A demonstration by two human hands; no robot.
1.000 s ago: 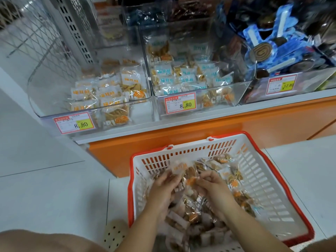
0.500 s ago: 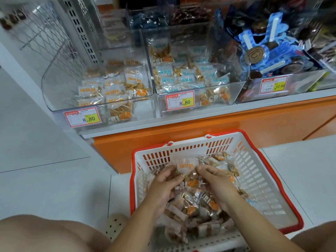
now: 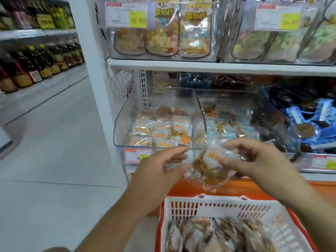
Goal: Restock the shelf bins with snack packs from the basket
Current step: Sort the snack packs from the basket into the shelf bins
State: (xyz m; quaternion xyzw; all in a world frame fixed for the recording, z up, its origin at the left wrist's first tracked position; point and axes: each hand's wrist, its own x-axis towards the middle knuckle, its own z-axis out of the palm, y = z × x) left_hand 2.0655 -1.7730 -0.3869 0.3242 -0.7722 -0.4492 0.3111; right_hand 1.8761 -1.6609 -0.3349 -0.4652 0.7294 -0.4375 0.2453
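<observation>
Snack pack [image 3: 211, 166] above basket [image 3: 216, 208] far rim; right hand [image 3: 258, 160] pinches it between thumb and forefinger; left hand [image 3: 156, 171] half-extended at pack's edge, grip unclear.

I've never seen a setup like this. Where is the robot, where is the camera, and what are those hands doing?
There is no robot here: a person works with two bare hands. Every picture comes from one wide-angle camera worn on the person's head, looking forward and down. The right hand has a grip on a clear snack pack with orange lettering, pinched between thumb and fingers. The left hand is at the pack's other edge, though blur hides whether it pinches. Below stands a red-rimmed white basket with more packs in it. Behind the hands, a clear bin holds packs with the same orange lettering, and the bin beside it holds blue-lettered ones. The pack is probably headed for the first bin.
</observation>
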